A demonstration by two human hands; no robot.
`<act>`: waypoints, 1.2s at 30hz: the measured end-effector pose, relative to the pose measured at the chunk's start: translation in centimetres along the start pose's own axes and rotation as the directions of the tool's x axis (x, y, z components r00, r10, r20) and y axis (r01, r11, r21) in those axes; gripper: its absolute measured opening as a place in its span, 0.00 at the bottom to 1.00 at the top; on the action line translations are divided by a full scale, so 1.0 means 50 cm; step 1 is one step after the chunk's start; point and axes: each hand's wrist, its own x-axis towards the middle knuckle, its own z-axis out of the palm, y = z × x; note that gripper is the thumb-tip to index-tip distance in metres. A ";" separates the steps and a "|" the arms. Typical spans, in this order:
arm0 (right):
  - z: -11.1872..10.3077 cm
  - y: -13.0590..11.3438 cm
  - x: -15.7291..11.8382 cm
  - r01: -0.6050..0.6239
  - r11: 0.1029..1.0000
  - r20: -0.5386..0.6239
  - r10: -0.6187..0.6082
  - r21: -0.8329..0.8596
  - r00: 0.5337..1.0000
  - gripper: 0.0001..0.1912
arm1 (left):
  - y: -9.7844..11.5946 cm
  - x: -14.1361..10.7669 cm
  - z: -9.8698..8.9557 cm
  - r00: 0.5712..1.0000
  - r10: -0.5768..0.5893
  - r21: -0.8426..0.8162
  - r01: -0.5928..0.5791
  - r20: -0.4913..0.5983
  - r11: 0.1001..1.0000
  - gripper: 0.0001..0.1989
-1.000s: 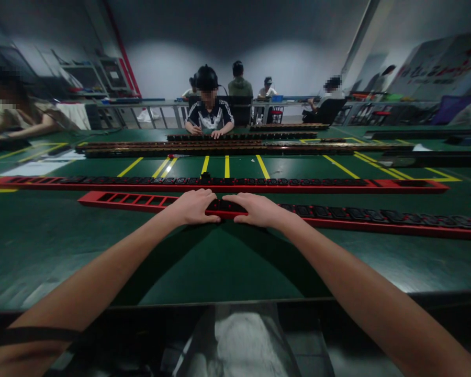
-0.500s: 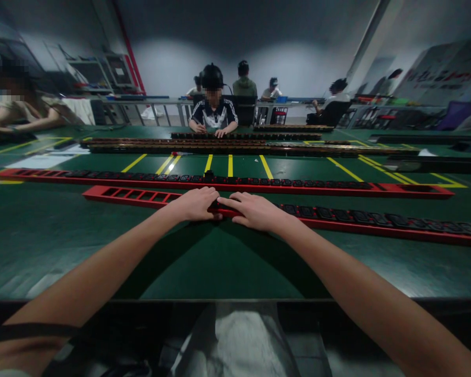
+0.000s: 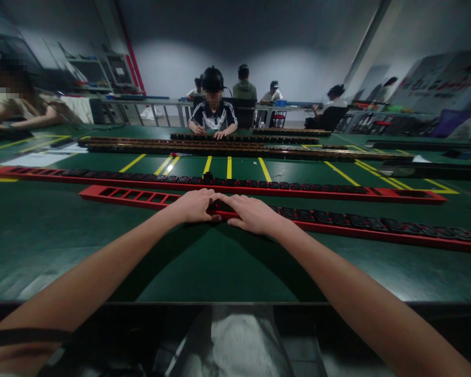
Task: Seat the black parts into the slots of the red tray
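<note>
A long red slotted strip (image 3: 322, 227) lies across the green table before me, with black rectangular pieces (image 3: 324, 215) seated along its right part and bare slots (image 3: 141, 196) at its left. My left hand (image 3: 194, 205) is closed over the strip's middle, fingers on top and thumb low at the near edge. What lies under those fingers is mostly hidden. From the other side my right hand (image 3: 255, 213) rests on the strip, index finger stretched to the left fingertips, thumb apart at the near side.
Behind runs a second red strip (image 3: 317, 191) with black pieces, one small black block (image 3: 208, 177) standing up from it. Farther back lie long dark bars (image 3: 220, 148) and yellow tape lines (image 3: 230, 167). A person (image 3: 214, 115) works opposite; another person (image 3: 19, 104) sits at the left.
The view has shifted slightly. My right index finger is now more bent at the knuckle, its tip still against the left fingers. Both hands stay at the same place on the strip.
</note>
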 end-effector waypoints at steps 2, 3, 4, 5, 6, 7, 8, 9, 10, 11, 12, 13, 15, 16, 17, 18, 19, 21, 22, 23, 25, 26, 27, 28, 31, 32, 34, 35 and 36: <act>0.000 0.000 0.000 -0.048 0.998 -0.016 0.048 0.030 0.999 0.45 | -0.001 0.000 0.002 1.000 0.001 -0.003 -0.001 -0.006 1.000 0.30; 0.000 0.001 0.000 -0.063 0.997 -0.022 0.063 0.039 0.998 0.46 | -0.002 0.000 0.003 1.000 0.005 -0.004 -0.005 -0.009 1.000 0.30; 0.001 0.002 0.000 -0.061 0.997 -0.025 0.063 0.044 0.998 0.45 | -0.002 0.000 0.003 1.000 0.006 -0.003 -0.006 -0.011 1.000 0.29; 0.002 0.004 -0.001 -0.044 0.998 -0.021 0.045 0.040 0.999 0.44 | -0.003 0.000 0.003 1.000 0.008 -0.004 -0.008 -0.012 1.000 0.28; 0.003 0.005 -0.001 -0.018 0.999 -0.015 0.019 0.026 1.000 0.41 | -0.003 0.000 0.003 1.000 0.008 -0.004 -0.008 -0.012 1.000 0.27; 0.005 0.007 0.000 0.008 1.000 -0.007 -0.008 0.005 1.000 0.38 | -0.002 -0.001 0.002 1.000 0.010 -0.004 -0.010 -0.010 1.000 0.26; 0.006 0.008 0.000 0.029 0.999 0.001 -0.029 -0.019 1.000 0.35 | -0.002 -0.001 0.001 1.000 0.014 -0.002 -0.014 -0.008 1.000 0.25; 0.007 0.009 0.000 0.042 0.998 0.007 -0.042 -0.042 0.999 0.32 | -0.002 -0.001 -0.001 1.000 0.021 0.000 -0.021 -0.006 1.000 0.24; 0.008 0.009 0.001 0.045 0.997 0.010 -0.044 -0.060 0.999 0.32 | -0.001 -0.001 -0.002 1.000 0.029 0.002 -0.029 -0.006 1.000 0.24; 0.009 0.009 0.001 0.039 0.997 0.009 -0.039 -0.067 0.999 0.33 | -0.001 -0.001 -0.003 0.999 0.035 0.005 -0.035 -0.008 0.999 0.24; 0.009 0.008 0.001 0.032 0.997 0.006 -0.032 -0.064 0.999 0.35 | 0.000 -0.002 -0.004 0.999 0.037 0.007 -0.036 -0.012 0.999 0.24; 0.008 0.007 0.002 0.026 0.998 0.001 -0.026 -0.056 1.000 0.38 | 0.000 -0.002 -0.004 0.999 0.035 0.009 -0.035 -0.015 0.999 0.25; 0.006 0.006 0.001 0.021 0.999 -0.004 -0.022 -0.042 1.000 0.42 | 0.001 -0.002 -0.005 0.999 0.025 0.009 -0.025 -0.020 1.000 0.26; 0.005 0.006 0.001 0.025 0.999 -0.003 -0.026 -0.044 1.000 0.41 | 0.002 -0.002 -0.005 1.000 0.021 0.007 -0.021 -0.020 1.000 0.26; 0.005 0.005 0.000 0.031 0.998 0.002 -0.031 -0.053 1.000 0.39 | 0.002 -0.002 -0.005 1.000 0.020 0.006 -0.020 -0.018 1.000 0.25; 0.004 0.005 0.000 0.037 0.997 0.009 -0.037 -0.066 0.999 0.37 | 0.003 -0.001 -0.005 1.000 0.021 0.003 -0.021 -0.014 1.000 0.25; 0.004 0.005 0.000 0.041 0.996 0.015 -0.040 -0.079 0.999 0.35 | 0.003 -0.001 -0.006 1.000 0.022 0.003 -0.022 -0.008 1.000 0.24; 0.004 0.004 -0.001 0.039 0.995 0.017 -0.037 -0.088 0.999 0.33 | 0.004 -0.001 -0.007 1.000 0.019 0.004 -0.019 0.003 1.000 0.24; 0.004 0.004 -0.001 0.035 0.996 0.014 -0.034 -0.079 0.999 0.34 | 0.005 -0.001 -0.007 1.000 0.013 0.003 -0.013 0.006 1.000 0.24; 0.004 0.003 0.000 0.030 0.998 0.010 -0.029 -0.064 1.000 0.37 | 0.005 -0.001 -0.007 1.000 0.006 0.002 -0.006 0.006 1.000 0.25; 0.004 0.002 0.000 0.007 1.000 -0.001 -0.007 -0.025 1.000 0.42 | 0.004 -0.002 -0.008 1.000 -0.003 0.000 0.003 0.001 1.000 0.27; 0.004 0.002 0.000 -0.009 1.000 -0.006 0.009 -0.007 1.000 0.45 | 0.004 -0.002 -0.007 1.000 -0.004 0.001 0.004 -0.002 1.000 0.29; 0.003 0.003 0.000 -0.024 1.000 -0.011 0.024 0.008 1.000 0.46 | 0.004 -0.002 -0.007 1.000 -0.004 0.003 0.004 -0.004 1.000 0.30; 0.003 0.003 0.000 -0.032 0.999 -0.011 0.032 0.019 0.999 0.46 | 0.003 -0.002 -0.006 1.000 -0.002 0.005 0.002 -0.005 1.000 0.30; 0.002 0.007 -0.001 0.001 1.000 0.015 -0.001 -0.006 1.000 0.41 | 0.001 -0.001 -0.003 1.000 0.003 0.003 -0.003 0.002 1.000 0.27; 0.003 0.008 -0.001 0.017 1.000 0.024 -0.016 -0.026 1.000 0.38 | 0.001 -0.001 -0.002 1.000 0.006 0.004 -0.006 0.002 1.000 0.26; 0.005 0.010 -0.002 0.033 0.998 0.029 -0.032 -0.051 0.999 0.33 | 0.000 0.000 -0.001 1.000 0.016 0.011 -0.016 0.000 1.000 0.25; 0.006 0.011 -0.002 0.032 0.998 0.026 -0.031 -0.048 0.999 0.33 | -0.001 0.000 0.000 1.000 0.020 0.015 -0.020 -0.002 1.000 0.24; 0.006 0.011 -0.002 0.030 0.999 0.022 -0.029 -0.036 0.999 0.35 | -0.001 0.000 0.000 1.000 0.022 0.015 -0.022 -0.004 1.000 0.25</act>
